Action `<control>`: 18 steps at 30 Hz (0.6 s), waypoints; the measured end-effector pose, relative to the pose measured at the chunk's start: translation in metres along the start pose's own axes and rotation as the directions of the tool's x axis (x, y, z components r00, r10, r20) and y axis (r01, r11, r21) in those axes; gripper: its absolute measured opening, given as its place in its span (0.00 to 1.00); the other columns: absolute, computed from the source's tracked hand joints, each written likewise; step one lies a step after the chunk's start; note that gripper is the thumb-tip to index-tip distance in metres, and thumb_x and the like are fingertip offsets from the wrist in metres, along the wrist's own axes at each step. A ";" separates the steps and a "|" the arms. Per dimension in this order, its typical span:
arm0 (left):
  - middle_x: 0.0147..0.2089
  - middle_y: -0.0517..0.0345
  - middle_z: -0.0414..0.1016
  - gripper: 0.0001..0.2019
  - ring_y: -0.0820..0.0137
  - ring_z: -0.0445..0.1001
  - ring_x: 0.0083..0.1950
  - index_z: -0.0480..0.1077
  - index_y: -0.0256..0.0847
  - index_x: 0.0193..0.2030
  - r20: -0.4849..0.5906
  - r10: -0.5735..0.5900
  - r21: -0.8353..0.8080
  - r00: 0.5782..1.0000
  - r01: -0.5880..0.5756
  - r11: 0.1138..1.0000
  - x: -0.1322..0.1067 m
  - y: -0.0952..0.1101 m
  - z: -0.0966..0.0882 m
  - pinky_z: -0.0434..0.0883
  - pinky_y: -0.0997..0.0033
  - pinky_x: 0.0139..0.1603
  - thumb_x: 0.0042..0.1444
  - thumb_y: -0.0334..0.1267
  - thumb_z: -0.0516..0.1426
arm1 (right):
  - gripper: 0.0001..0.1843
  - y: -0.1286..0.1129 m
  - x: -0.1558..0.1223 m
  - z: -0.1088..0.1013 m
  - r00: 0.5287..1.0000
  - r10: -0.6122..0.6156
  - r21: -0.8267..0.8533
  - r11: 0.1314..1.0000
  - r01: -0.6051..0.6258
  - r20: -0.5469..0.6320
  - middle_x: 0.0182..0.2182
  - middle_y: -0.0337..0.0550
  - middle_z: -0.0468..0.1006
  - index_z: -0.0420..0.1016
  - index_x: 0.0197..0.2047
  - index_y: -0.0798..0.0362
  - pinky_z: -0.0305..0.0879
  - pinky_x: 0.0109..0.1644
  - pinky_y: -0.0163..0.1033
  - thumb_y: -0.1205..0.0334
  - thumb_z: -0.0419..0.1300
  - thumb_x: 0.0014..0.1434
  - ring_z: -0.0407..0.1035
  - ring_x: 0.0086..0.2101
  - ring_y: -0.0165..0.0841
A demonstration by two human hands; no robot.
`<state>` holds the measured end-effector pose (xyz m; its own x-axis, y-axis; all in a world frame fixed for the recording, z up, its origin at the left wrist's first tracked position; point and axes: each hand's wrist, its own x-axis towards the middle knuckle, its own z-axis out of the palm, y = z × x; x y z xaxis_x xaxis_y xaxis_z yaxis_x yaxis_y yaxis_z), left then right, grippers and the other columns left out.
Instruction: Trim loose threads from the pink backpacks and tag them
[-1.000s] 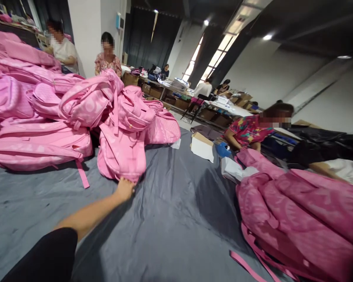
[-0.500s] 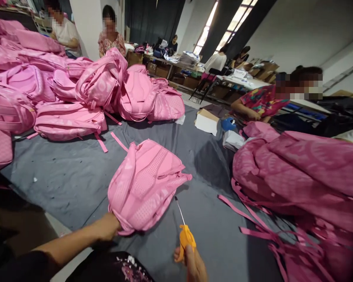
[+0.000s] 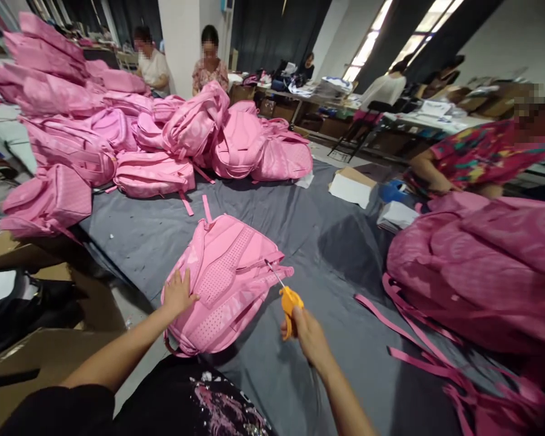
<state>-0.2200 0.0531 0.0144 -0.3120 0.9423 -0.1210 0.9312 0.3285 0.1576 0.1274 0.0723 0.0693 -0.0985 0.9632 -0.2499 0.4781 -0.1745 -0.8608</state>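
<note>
A pink backpack [image 3: 229,281] lies back side up on the grey cloth of the table [image 3: 295,375] just in front of me. My left hand [image 3: 178,293] rests flat on its near left part, fingers spread. My right hand [image 3: 305,330] is closed round small scissors with orange handles [image 3: 288,301]. Their thin blades point up and left and reach the backpack's right edge.
A large pile of pink backpacks [image 3: 118,130] covers the far left of the table. A second heap [image 3: 476,272] with loose straps lies at right. A person in a colourful top [image 3: 476,160] works beyond it near white boxes [image 3: 352,188]. Cardboard boxes [image 3: 40,327] stand at my left.
I pulled one backpack from the far pile to the near edge. My left hand let go of its corner and now lies flat on it. The scissors rose to the bag's edge.
</note>
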 end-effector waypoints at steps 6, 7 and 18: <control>0.69 0.26 0.55 0.28 0.45 0.59 0.69 0.58 0.28 0.69 -0.214 -0.145 -0.282 0.966 0.081 0.956 -0.013 0.004 0.025 0.56 0.41 0.66 0.64 0.38 0.51 | 0.32 -0.089 0.101 -0.004 0.998 -0.037 -0.567 0.821 0.063 0.057 0.29 0.48 0.80 0.71 0.50 0.58 0.66 0.37 0.36 0.42 0.37 0.69 0.75 0.29 0.35; 0.68 0.30 0.60 0.26 0.48 0.61 0.69 0.61 0.30 0.67 -0.211 -0.151 -0.431 0.966 0.047 0.901 -0.016 -0.003 0.023 0.57 0.43 0.67 0.64 0.39 0.50 | 0.33 -0.100 0.107 0.002 0.999 -0.025 -0.642 0.765 0.049 0.047 0.30 0.49 0.81 0.72 0.50 0.58 0.65 0.39 0.36 0.43 0.36 0.70 0.75 0.31 0.35; 0.33 0.32 0.79 0.27 0.62 0.80 0.31 0.73 0.21 0.43 0.612 0.134 -0.670 0.780 0.601 -0.437 0.011 -0.071 0.028 0.78 0.70 0.31 0.68 0.47 0.44 | 0.35 -0.147 0.071 0.053 0.864 0.196 -0.769 0.574 0.282 0.463 0.29 0.45 0.80 0.75 0.52 0.54 0.64 0.32 0.34 0.36 0.41 0.67 0.70 0.23 0.31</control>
<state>-0.2842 0.0382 -0.0251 -0.0032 0.7397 -0.6729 -0.7200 0.4653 0.5149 0.0042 0.1555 0.1544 -0.3959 0.7037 -0.5900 0.9176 0.3286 -0.2238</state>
